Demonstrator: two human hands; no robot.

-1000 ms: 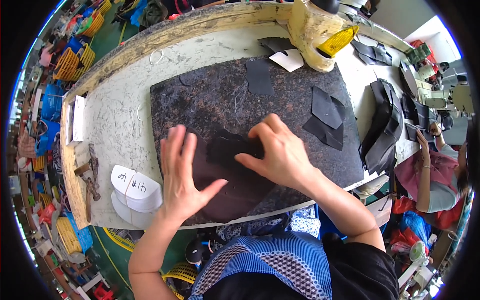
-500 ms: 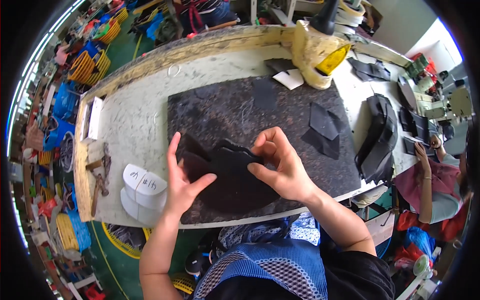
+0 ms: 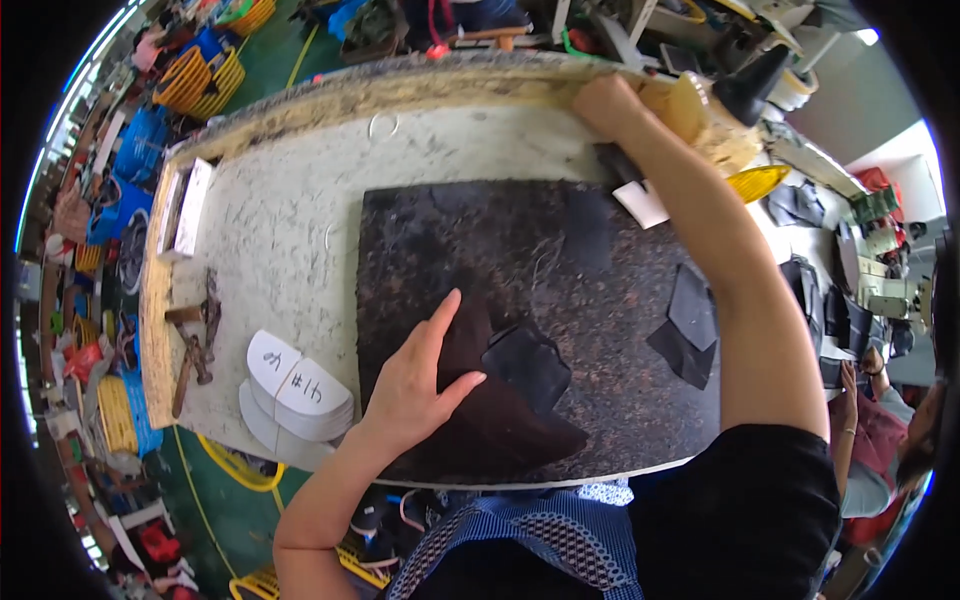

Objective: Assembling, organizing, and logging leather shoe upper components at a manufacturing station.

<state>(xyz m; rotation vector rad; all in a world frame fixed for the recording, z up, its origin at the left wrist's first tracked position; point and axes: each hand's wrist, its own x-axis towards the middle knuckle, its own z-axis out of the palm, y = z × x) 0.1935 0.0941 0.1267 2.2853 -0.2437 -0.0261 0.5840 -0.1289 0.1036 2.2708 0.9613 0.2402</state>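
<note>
My left hand (image 3: 415, 390) lies at the near left of the dark mat (image 3: 440, 235), thumb and index finger apart. It rests at the edge of a dark brown, curved flat piece (image 3: 515, 425), perhaps leather. On top of that piece is a smaller black piece (image 3: 530, 365) with a wavy edge. My right arm stretches far across the table. At its end my right hand (image 3: 607, 105) is closed by the wooden rim, beside a yellowish, crusted container (image 3: 690, 110); whatever its fingers hold is hidden.
White half-round cards (image 3: 305, 390) are tied in a stack at left, near a hammer (image 3: 200, 360) and a white box (image 3: 187, 208). Black scraps (image 3: 690, 315) and a white piece (image 3: 640, 203) lie to the right. A black cone (image 3: 755, 85) stands far right; another person (image 3: 875, 440) works at right.
My right hand has let go of the dark pieces and reached to the far edge by the yellowish container. The pieces now lie lower on the mat under my left hand. The view has shifted.
</note>
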